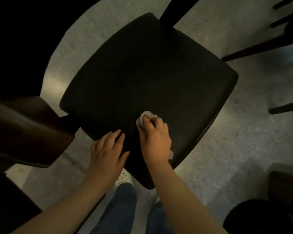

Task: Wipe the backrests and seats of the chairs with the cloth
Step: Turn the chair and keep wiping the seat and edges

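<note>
We are logging seat-wiping in progress: the right hand (pixel 155 141), grip curled round the crumpled white cloth (pixel 145 118), is pressing it onto the near part of the black padded chair seat (pixel 150 73), the left hand (pixel 107 149) is lying spread flat alongside, and we cannot tell whether the brown curved backrest (pixel 29 129) is done.

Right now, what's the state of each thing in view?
cloth: bunched, pressed on the seat.
right hand: grips the cloth.
left hand: fingers straight, resting flat on the seat's near edge.
seat: under both hands, cloth on its near part.
brown backrest: untouched.
</note>
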Demonstrator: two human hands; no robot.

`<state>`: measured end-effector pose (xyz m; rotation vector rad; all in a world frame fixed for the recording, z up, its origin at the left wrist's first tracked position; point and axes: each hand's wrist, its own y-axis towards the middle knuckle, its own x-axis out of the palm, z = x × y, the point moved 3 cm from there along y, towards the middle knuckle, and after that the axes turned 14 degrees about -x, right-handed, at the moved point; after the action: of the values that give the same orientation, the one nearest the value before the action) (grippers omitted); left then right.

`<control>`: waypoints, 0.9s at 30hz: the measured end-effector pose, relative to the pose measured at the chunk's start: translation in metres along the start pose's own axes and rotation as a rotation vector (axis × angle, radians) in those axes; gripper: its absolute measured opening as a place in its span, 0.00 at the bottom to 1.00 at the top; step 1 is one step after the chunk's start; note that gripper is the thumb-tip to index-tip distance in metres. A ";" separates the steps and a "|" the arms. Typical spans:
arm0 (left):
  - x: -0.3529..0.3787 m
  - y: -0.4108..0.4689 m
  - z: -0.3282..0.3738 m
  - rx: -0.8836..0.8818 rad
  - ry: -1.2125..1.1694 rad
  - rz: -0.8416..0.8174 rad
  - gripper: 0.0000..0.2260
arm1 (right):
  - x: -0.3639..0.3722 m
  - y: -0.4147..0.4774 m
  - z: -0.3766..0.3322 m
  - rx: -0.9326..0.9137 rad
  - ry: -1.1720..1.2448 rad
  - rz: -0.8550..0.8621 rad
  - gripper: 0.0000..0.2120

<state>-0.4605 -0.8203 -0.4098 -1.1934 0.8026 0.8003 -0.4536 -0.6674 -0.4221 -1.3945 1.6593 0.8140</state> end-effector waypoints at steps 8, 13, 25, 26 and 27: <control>0.004 -0.005 0.001 -0.060 -0.045 -0.005 0.25 | -0.055 -0.030 0.137 0.470 -0.075 0.230 0.11; 0.007 -0.009 0.021 -0.044 -0.050 -0.033 0.26 | -0.071 -0.047 0.150 0.528 -0.040 0.253 0.15; 0.008 -0.016 0.028 -0.035 -0.029 -0.047 0.24 | -0.048 -0.074 0.138 0.612 0.211 0.282 0.08; 0.009 -0.016 0.031 -0.029 -0.022 -0.051 0.24 | -0.055 -0.075 0.153 0.680 0.091 0.286 0.10; 0.010 -0.016 0.033 -0.024 -0.018 -0.053 0.24 | -0.063 -0.077 0.158 0.693 0.049 0.318 0.12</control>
<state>-0.4384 -0.7894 -0.4048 -1.2227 0.7461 0.7783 -0.3462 -0.5158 -0.4390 -0.6845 1.9717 0.3057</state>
